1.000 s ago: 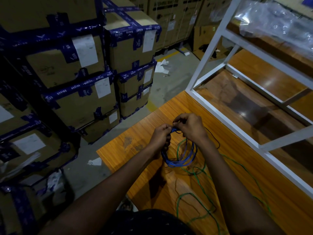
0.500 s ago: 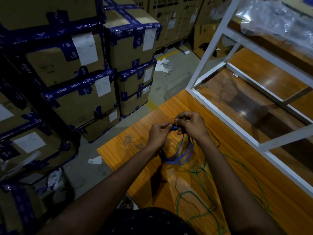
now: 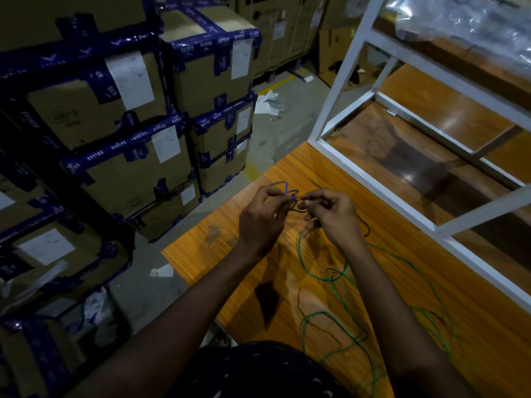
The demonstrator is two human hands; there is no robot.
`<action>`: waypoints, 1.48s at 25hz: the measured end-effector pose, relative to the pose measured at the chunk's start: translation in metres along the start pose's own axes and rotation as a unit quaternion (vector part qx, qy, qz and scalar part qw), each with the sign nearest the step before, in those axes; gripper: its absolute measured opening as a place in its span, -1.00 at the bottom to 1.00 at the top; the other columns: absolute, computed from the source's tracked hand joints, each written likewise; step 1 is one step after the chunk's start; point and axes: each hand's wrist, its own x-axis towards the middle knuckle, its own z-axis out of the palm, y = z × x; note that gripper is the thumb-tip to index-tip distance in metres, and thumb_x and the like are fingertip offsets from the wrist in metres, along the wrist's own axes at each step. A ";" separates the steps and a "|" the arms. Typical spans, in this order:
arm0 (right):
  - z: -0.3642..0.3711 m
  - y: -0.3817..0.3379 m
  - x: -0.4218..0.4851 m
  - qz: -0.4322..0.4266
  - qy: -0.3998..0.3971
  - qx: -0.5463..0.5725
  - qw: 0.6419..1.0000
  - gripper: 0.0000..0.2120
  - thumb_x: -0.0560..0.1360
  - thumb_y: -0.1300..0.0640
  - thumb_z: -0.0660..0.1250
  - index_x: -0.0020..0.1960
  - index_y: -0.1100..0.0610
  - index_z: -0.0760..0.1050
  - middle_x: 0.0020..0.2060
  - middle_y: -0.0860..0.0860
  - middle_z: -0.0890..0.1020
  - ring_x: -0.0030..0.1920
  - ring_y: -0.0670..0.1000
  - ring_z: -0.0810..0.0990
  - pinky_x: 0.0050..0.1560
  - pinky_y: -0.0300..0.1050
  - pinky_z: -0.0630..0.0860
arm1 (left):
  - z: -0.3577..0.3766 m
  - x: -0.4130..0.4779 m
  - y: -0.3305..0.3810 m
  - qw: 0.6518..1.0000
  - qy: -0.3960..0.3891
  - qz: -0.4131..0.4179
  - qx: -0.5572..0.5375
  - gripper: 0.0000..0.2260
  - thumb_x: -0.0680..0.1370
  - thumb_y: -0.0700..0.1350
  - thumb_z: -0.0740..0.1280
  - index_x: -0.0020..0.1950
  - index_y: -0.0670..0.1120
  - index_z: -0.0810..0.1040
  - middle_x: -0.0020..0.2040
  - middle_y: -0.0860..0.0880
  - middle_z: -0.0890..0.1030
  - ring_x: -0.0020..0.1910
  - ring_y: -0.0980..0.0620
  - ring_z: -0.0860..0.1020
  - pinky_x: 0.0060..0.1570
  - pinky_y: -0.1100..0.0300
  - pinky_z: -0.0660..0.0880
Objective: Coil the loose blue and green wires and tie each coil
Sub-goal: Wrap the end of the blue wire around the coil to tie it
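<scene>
While both hands meet fingertip to fingertip above the surface (image 3: pixel 474 340), the left hand (image 3: pixel 263 218) pinches the blue wire (image 3: pixel 278 183) between thumb and curled fingers. The right hand (image 3: pixel 333 218) nips the same wire just beside it, its other fingers tucked in.

A second ago a round blue coil hung plainly below the two hands, and it was still there half a second ago. Now only a short kinked loop of blue stands up above the fingers. The coil itself is out of sight, probably gathered behind the left hand, though I cannot tell for certain. That reads as the free end being wrapped or knotted round the bundle, so the blue coil looks close to tied.

The green wire (image 3: pixel 330 278) has not been gathered. It sprawls in loose loops across the surface between the forearms and towards the person, and one strand rises to just under the right hand. A thin dark cord (image 3: pixel 365 225) lies just beyond that hand. A white metal rack (image 3: pixel 339 90) stands at the surface's far edge, and taped cardboard boxes (image 3: pixel 212 81) are stacked on the floor to the left.
</scene>
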 end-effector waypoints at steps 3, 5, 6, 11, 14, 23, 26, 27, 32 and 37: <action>-0.002 0.003 -0.018 -0.015 0.052 0.037 0.998 -0.90 0.51 0.35 0.32 0.00 0.25 0.56 -0.23 0.19 0.68 -0.33 0.02 0.65 -0.39 -0.13 0.61 | -0.006 0.004 -0.007 0.993 0.031 0.102 0.045 -0.91 0.52 -0.11 0.38 -0.01 -0.02 0.66 -0.14 -0.03 0.63 -0.34 -0.06 0.61 -0.53 0.09 0.51; 0.000 0.003 -0.027 -0.016 0.060 0.069 0.996 -0.92 0.50 0.36 0.33 -0.01 0.32 0.53 -0.22 0.17 0.69 -0.28 -0.02 0.69 -0.35 -0.18 0.61 | -0.006 0.005 -0.008 0.989 0.042 0.131 0.053 -0.86 0.52 -0.11 0.41 0.05 0.05 0.57 -0.10 0.03 0.59 -0.38 -0.07 0.60 -0.56 0.09 0.49; 0.002 0.003 -0.030 -0.019 0.062 0.083 0.994 -0.92 0.49 0.36 0.33 -0.02 0.34 0.53 -0.22 0.17 0.68 -0.27 -0.02 0.69 -0.33 -0.19 0.62 | -0.004 0.004 -0.007 0.988 0.043 0.136 0.053 -0.84 0.53 -0.11 0.40 0.07 0.06 0.54 -0.08 0.05 0.57 -0.40 -0.08 0.60 -0.56 0.09 0.49; 0.002 0.002 -0.033 -0.037 0.085 0.122 0.988 -0.94 0.47 0.40 0.35 -0.07 0.30 0.56 -0.28 0.14 0.64 -0.32 0.02 0.67 -0.29 -0.12 0.64 | -0.003 0.006 -0.003 0.985 0.055 0.154 0.057 -0.82 0.53 -0.11 0.41 0.09 0.06 0.52 -0.12 -0.02 0.64 -0.42 -0.08 0.60 -0.59 0.11 0.47; 0.003 0.000 -0.032 -0.035 0.090 0.127 0.987 -0.94 0.47 0.40 0.35 -0.09 0.29 0.56 -0.31 0.13 0.63 -0.35 0.00 0.66 -0.29 -0.13 0.64 | -0.004 0.007 -0.001 0.985 0.057 0.152 0.060 -0.84 0.53 -0.09 0.39 0.08 0.06 0.52 -0.11 0.00 0.63 -0.44 -0.08 0.58 -0.60 0.11 0.46; 0.006 -0.003 -0.029 -0.034 0.079 0.139 0.987 -0.91 0.47 0.41 0.34 -0.11 0.26 0.56 -0.32 0.14 0.62 -0.37 0.01 0.65 -0.30 -0.14 0.64 | -0.008 0.008 0.004 0.985 0.057 0.147 0.067 -0.87 0.51 -0.11 0.40 0.03 0.03 0.56 -0.16 -0.04 0.65 -0.52 -0.05 0.48 -0.62 0.20 0.39; 0.007 -0.005 -0.030 -0.033 0.083 0.140 0.986 -0.92 0.47 0.42 0.34 -0.11 0.28 0.55 -0.33 0.12 0.62 -0.38 -0.02 0.64 -0.32 -0.15 0.64 | -0.009 0.008 0.006 0.984 0.064 0.155 0.066 -0.91 0.50 -0.13 0.40 -0.02 -0.02 0.64 -0.18 -0.05 0.65 -0.52 -0.03 0.47 -0.63 0.19 0.38; 0.008 -0.006 -0.030 -0.031 0.086 0.138 0.986 -0.92 0.47 0.42 0.34 -0.09 0.29 0.55 -0.33 0.12 0.62 -0.39 -0.02 0.64 -0.32 -0.15 0.64 | -0.009 0.008 0.006 0.983 0.065 0.158 0.068 -0.91 0.50 -0.13 0.41 -0.01 -0.02 0.64 -0.18 -0.04 0.65 -0.52 -0.03 0.48 -0.62 0.19 0.39; 0.007 -0.005 -0.029 -0.029 0.090 0.131 0.987 -0.94 0.47 0.41 0.34 -0.08 0.32 0.55 -0.35 0.16 0.61 -0.41 -0.02 0.64 -0.35 -0.18 0.62 | -0.006 0.005 0.004 0.985 0.056 0.145 0.073 -0.91 0.54 -0.08 0.36 0.03 0.06 0.53 -0.10 0.05 0.53 -0.53 -0.05 0.48 -0.62 0.16 0.40; 0.009 -0.004 -0.031 -0.036 0.087 0.117 0.989 -0.92 0.47 0.41 0.35 -0.04 0.38 0.55 -0.34 0.19 0.61 -0.40 -0.02 0.65 -0.34 -0.17 0.62 | -0.007 0.005 0.007 0.987 0.050 0.136 0.072 -0.96 0.58 -0.03 0.31 0.00 0.07 0.54 -0.14 0.05 0.53 -0.53 -0.04 0.47 -0.63 0.17 0.39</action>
